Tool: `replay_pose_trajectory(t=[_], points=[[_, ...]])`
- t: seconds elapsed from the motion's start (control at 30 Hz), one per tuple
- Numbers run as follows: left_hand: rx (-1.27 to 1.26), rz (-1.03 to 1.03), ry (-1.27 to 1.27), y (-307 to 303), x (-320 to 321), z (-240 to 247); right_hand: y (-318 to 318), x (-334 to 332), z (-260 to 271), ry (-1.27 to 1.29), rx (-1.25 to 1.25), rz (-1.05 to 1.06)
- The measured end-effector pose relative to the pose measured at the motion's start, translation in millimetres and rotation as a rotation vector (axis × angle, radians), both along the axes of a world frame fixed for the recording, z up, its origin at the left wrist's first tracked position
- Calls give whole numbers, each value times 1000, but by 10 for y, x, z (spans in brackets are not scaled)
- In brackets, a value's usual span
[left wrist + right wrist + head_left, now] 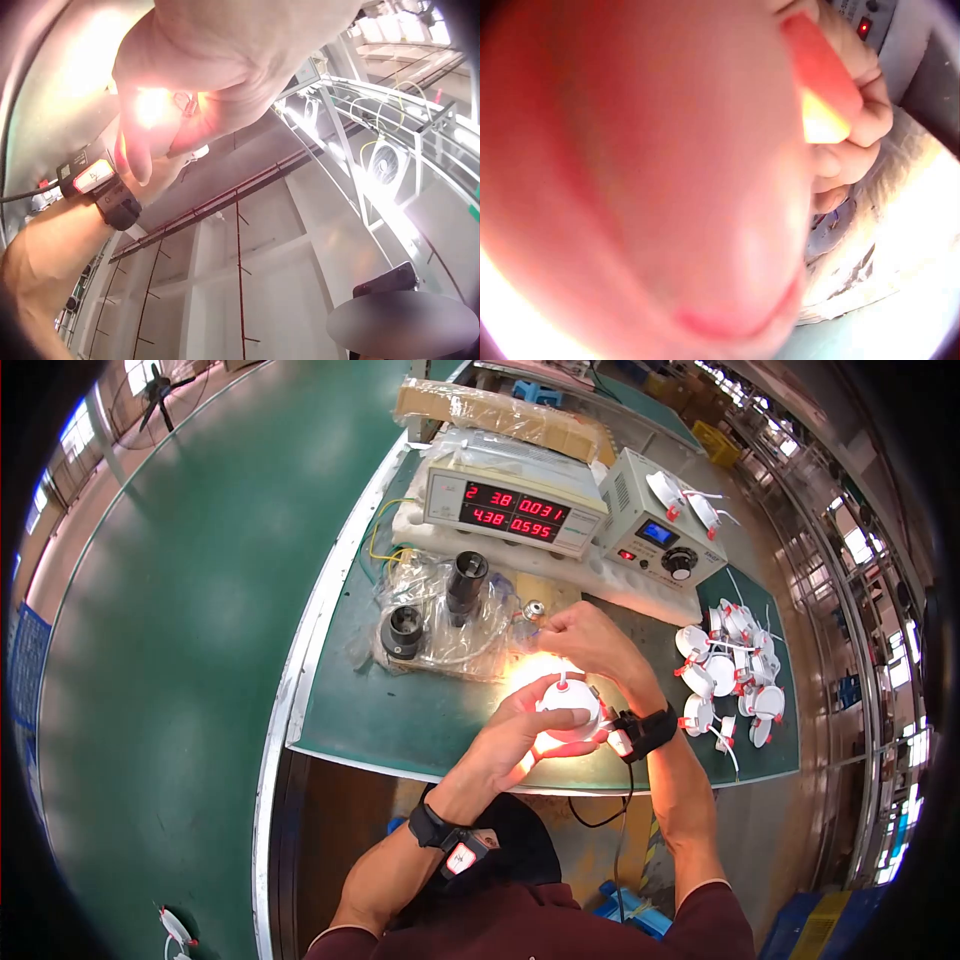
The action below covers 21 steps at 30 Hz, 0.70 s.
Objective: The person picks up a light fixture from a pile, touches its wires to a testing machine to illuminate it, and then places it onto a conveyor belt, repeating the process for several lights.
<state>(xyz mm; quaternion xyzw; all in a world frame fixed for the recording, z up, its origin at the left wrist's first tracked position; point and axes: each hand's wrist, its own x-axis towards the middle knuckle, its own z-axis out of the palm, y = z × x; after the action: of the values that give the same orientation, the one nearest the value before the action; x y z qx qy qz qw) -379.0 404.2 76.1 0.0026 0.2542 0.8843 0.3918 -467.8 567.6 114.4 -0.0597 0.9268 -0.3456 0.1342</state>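
Note:
My left hand [510,735] grips a round white downlight [572,705] with red-tipped spring clips, thumb across its white back. The lamp is lit, and its glow [154,109] shows through the left fingers in the left wrist view. A white cable [563,678] rises from the lamp into the glare toward my right hand [595,645]. The right hand's fingers are curled and pinch at the cable's end, beside a small metal fitting [534,610] on the plastic-wrapped board. In the right wrist view, a large blurred shape covers much of the picture, with the curled right fingers [862,112] behind.
Black lamp sockets [465,585] stand on the wrapped board [440,650]. Behind are a power meter [515,510] with red digits and a grey unit with a knob [660,525]. Several white downlights [720,675] lie heaped at the right. The green table's front edge [350,760] is near my body.

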Motion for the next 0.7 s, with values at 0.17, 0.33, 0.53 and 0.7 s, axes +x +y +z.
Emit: replay_pose_trajectory(t=[0.17,0.33,0.53,0.7], points=[[6,-13,-20,-15,-1,64,15,7,-15,32,-17,9],[14,-29,-32,-29,4,112,-2,18,3,52,13,-6],[12,-15,-42,-9,16,101,-16,27,26,46,39,-17],[-32,-20,-59,29,23,115,-43,37,43,24,42,-46]])
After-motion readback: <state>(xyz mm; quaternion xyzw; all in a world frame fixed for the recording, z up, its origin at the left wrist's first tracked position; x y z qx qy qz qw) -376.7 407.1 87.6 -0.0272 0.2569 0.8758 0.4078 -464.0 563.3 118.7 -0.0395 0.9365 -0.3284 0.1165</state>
